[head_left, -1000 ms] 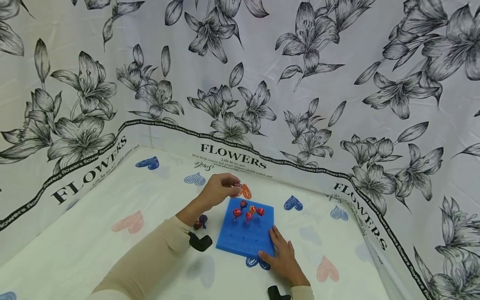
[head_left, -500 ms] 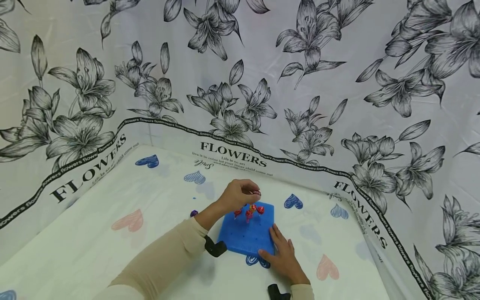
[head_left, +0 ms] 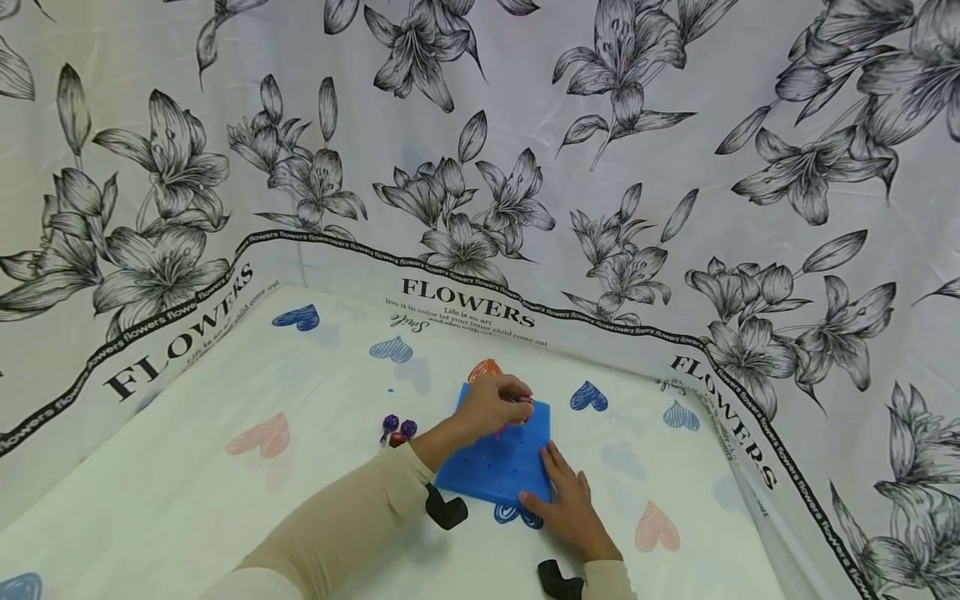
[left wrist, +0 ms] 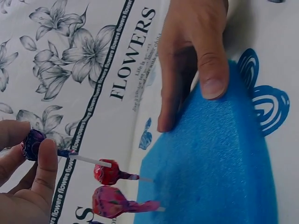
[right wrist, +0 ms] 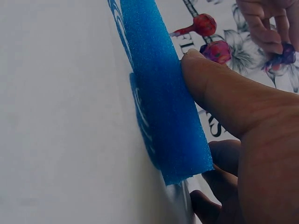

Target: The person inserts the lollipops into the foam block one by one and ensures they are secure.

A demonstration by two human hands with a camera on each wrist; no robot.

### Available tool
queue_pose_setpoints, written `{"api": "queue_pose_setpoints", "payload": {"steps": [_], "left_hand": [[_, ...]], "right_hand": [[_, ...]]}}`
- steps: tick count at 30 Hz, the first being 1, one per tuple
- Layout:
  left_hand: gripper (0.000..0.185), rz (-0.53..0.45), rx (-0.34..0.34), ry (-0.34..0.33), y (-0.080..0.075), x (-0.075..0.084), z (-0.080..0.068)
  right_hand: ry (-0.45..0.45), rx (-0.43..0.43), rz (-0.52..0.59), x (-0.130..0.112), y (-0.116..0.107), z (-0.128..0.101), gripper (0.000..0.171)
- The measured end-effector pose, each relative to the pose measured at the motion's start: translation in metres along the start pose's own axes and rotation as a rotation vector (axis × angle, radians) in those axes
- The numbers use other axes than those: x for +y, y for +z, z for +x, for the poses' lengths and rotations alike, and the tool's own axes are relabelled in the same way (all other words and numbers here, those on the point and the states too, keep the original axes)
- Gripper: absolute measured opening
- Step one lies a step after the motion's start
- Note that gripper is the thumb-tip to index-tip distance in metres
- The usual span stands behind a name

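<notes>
My left hand (head_left: 487, 408) pinches a dark purple wrapped lollipop (left wrist: 32, 144) by its head, above the blue foam block (head_left: 498, 467). The white stick points toward the foam and appears apart from it in the left wrist view. Beyond that stick, a red lollipop (left wrist: 103, 171) and a pink lollipop (left wrist: 108, 201) stand in the block. From the head, the left hand hides most of the planted lollipops. Small holes dot the block's near part. At its near right corner, my right hand (head_left: 573, 507) holds the foam, thumb on one edge and fingers along the other.
Several loose lollipops (head_left: 397, 429) lie on the white heart-print cloth (head_left: 330, 400), left of the block beside my left forearm. A flower-print curtain (head_left: 337, 275) rises behind the table and along its sides. Black camera mounts (head_left: 447, 508) sit at both wrists.
My left hand has carried the lollipop rightward, then lower over the block's planted lollipops. The loose lollipops by the forearm show again. My right hand stays at the block's corner.
</notes>
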State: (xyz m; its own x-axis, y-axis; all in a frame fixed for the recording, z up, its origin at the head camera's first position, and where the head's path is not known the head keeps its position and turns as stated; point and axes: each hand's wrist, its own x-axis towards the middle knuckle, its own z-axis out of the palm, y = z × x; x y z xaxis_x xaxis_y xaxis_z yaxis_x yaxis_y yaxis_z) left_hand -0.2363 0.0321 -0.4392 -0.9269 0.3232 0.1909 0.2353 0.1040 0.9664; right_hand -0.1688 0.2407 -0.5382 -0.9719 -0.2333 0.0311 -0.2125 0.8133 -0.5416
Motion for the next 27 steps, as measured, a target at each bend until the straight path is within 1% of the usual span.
{"api": "queue_pose_setpoints", "payload": {"steps": [5, 9, 13, 18, 24, 27], "left_hand": [[0.019, 0.008, -0.010, -0.021, 0.008, -0.004, 0.001], [0.021, 0.042, -0.003, -0.040, 0.013, -0.006, 0.001], [0.023, 0.117, 0.013, -0.053, 0.016, -0.005, 0.000], [0.024, 0.215, 0.012, -0.067, 0.021, -0.004, 0.000], [0.022, 0.349, 0.002, -0.030, 0.024, -0.009, 0.000], [0.021, 0.382, -0.008, -0.010, 0.026, -0.011, 0.000]], "right_hand": [[0.005, 0.001, 0.012, -0.001, -0.002, 0.000, 0.094], [0.005, 0.006, 0.012, -0.002, -0.002, 0.001, 0.094], [-0.002, 0.014, 0.011, -0.002, -0.002, 0.001, 0.093], [-0.010, 0.020, 0.013, -0.002, -0.002, 0.001, 0.093], [-0.020, 0.024, 0.017, -0.001, -0.002, 0.001, 0.092], [-0.022, 0.024, 0.022, -0.001, -0.002, 0.001, 0.091]]}}
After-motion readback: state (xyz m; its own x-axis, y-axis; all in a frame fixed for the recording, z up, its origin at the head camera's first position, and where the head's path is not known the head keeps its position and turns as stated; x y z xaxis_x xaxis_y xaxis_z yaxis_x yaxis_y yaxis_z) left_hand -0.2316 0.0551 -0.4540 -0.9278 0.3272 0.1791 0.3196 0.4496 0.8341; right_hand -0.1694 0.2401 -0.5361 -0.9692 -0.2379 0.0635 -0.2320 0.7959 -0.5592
